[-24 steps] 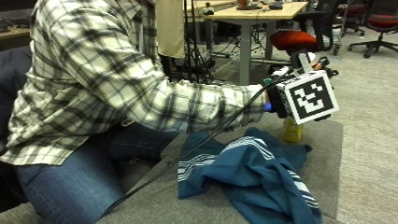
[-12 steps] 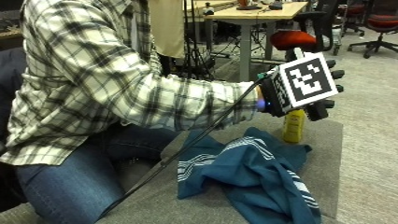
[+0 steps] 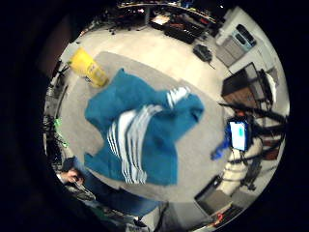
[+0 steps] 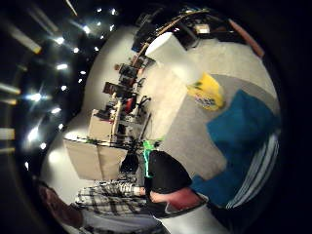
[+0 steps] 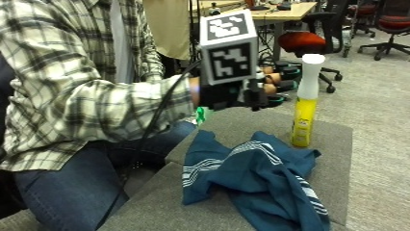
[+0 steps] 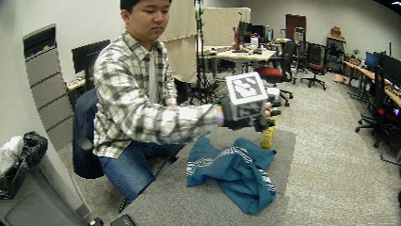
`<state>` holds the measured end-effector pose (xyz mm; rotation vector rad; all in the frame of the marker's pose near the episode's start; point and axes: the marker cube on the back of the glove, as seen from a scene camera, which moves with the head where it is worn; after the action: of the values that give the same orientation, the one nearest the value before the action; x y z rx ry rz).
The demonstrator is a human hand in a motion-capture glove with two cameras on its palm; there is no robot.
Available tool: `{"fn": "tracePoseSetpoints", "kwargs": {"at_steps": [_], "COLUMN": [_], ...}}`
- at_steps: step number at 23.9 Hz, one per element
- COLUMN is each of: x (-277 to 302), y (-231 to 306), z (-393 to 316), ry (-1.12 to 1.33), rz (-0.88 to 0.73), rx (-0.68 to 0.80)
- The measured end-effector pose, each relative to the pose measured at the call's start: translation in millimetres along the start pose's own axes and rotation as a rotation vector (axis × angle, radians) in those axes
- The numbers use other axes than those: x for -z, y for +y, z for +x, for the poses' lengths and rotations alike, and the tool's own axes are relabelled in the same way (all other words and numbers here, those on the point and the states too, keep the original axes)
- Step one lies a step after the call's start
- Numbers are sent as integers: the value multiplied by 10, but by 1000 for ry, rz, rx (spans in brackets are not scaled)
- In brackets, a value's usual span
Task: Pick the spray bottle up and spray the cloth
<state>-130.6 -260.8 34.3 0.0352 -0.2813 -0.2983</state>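
Observation:
A yellow spray bottle (image 5: 304,110) (image 6: 268,136) with a white top stands upright on the grey table (image 5: 333,159) near its far edge. A teal cloth (image 5: 256,178) (image 6: 235,169) with white stripes lies crumpled on the table in front of the bottle. My gloved right hand (image 5: 253,91) (image 6: 251,117) hovers above the cloth, to the left of the bottle and apart from it. Its fingers point toward the bottle, loosely bent, and hold nothing. The palm views look down on the cloth (image 3: 140,130) (image 4: 243,131) with the bottle (image 3: 89,70) (image 4: 207,92) beside it.
Behind the table are a red-seated office chair (image 5: 307,41) and a wooden desk (image 5: 282,9). The person sits at the table's left side, knees close to its edge. Grey table surface shows around the cloth (image 6: 175,202).
My hand has drawn back to the left and upward, away from the bottle it was covering before. The bottle now shows whole and stands where it was. The cloth has not moved.

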Motion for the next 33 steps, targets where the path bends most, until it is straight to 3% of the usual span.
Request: {"fn": "tracePoseSetpoints", "kwargs": {"at_steps": [9, 18, 33], "x": [413, 527, 537], "y": [1549, 2751, 2957], "z": [161, 129, -37], "ry": [297, 365, 348], "rz": [-61, 54, 102], "rx": [-176, -348, -313]}}
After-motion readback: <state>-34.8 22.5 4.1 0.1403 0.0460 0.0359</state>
